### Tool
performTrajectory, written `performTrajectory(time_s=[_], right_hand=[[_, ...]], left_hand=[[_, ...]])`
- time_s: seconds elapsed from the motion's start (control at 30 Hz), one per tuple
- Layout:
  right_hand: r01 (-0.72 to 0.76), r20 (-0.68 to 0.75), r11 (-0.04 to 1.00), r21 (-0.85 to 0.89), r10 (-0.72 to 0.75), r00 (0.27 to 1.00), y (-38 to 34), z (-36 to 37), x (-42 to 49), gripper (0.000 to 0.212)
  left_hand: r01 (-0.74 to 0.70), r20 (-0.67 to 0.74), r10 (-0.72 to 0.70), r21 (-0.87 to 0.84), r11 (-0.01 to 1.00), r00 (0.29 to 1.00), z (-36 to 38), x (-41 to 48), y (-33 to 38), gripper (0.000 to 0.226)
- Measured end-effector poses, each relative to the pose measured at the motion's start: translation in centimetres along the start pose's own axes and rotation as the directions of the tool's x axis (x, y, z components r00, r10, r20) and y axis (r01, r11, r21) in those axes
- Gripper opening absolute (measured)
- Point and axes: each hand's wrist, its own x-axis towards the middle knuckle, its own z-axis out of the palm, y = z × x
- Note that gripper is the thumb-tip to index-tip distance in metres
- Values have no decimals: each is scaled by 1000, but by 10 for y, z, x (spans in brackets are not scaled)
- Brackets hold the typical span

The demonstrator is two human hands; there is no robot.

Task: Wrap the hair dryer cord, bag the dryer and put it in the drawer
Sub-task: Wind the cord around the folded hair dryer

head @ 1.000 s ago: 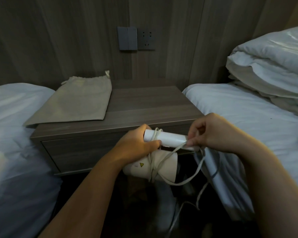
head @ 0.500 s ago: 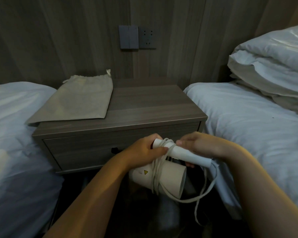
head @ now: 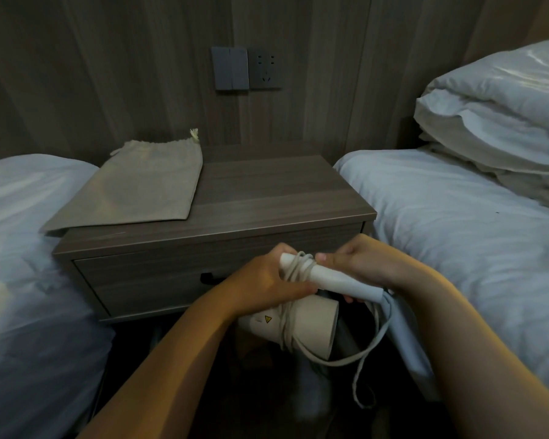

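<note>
Hair dryer (head: 311,324), one, gripped by left hand (head: 267,280) and right hand (head: 358,264).

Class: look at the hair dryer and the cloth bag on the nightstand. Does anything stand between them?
Nothing visible does. The hair dryer is held in front of the nightstand; the bag lies flat on its top, bare wood beside it.

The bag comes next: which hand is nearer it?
Left. The left hand holds the dryer below the bag; the right hand is farther right.
</note>
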Motion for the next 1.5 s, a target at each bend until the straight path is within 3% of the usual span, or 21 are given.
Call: performTrajectory(time_s=[0.17, 0.27, 0.33, 0.4, 0.47, 0.5, 0.53, 0.57, 0.63, 0.7, 0.77, 0.83, 0.97, 1.03, 1.2, 1.3, 1.4, 1.5], right_hand=[[-11, 18, 995, -100, 13, 1000, -3, 0, -1, 65], [-44, 159, 999, 1, 43, 986, 0, -5, -6, 62], [-71, 267, 973, 219, 10, 964, 1, -8, -10, 53], [-31, 222, 867, 497, -92, 971, 12, 2, -8, 34], [2, -6, 762, 648, 3, 1000, 14, 11, -6, 34], [17, -5, 663, 748, -20, 1000, 12, 10, -1, 27], [23, 32, 569, 822, -86, 996, 11, 9, 12, 33], [-2, 90, 509, 861, -147, 985, 9, 7, 18, 46], [52, 79, 449, 892, -269, 960, 20, 6, 20, 47], [100, -3, 518, 850, -183, 983, 20, 12, 27, 34], [143, -75, 568, 811, -141, 987, 13, 20, 28, 8], [183, -110, 606, 774, -156, 982, 10, 25, 30, 16], [249, -191, 774, 582, -168, 967, -3, 23, 21, 40], [230, -180, 811, 538, -156, 971, -10, 21, 15, 40], [195, -188, 929, 316, -140, 972, -16, 19, 10, 23], [120, -191, 983, 141, -92, 977, -19, 18, 8, 27], [78, -173, 993, -90, -93, 981, -24, 19, 6, 28], [107, -128, 966, -235, -140, 982, -33, 24, -1, 28]], left_hand=[[-19, -1, 19, 99, 995, 1000, 1, -1, 3, 23], [-42, 25, 40, 88, 995, 999, -2, -2, 5, 24], [-85, 9, 85, 22, 996, 996, -4, -2, 7, 33], [-115, -29, 114, -52, 992, 993, -7, -3, 9, 37], [-81, -73, 72, -142, 986, 995, -10, -2, 10, 29], [-49, -98, 30, -193, 980, 995, -11, -1, 10, 27], [-19, -122, -11, -244, 970, 992, -12, 0, 9, 26], [6, -144, -52, -301, 954, 988, -13, 1, 10, 27], [54, -184, -152, -452, 890, 971, -13, 4, 11, 29], [120, -204, -307, -618, 777, 930, -13, 6, 11, 26], [149, -167, -412, -762, 631, 896, -14, 9, 10, 33], [160, -148, -468, -816, 555, 871, -16, 12, 12, 37], [143, -189, -511, -828, 541, 839, -18, 10, 19, 35], [129, -207, -531, -840, 527, 822, -20, 10, 23, 31], [87, -288, -571, -837, 540, 769, -20, 10, 25, 32], [39, -391, -585, -808, 588, 711, -22, 11, 22, 36], [36, -538, -572, -708, 705, 619, -29, 11, 22, 45], [-43, -686, -465, -584, 811, 560, -34, 4, 26, 30]])
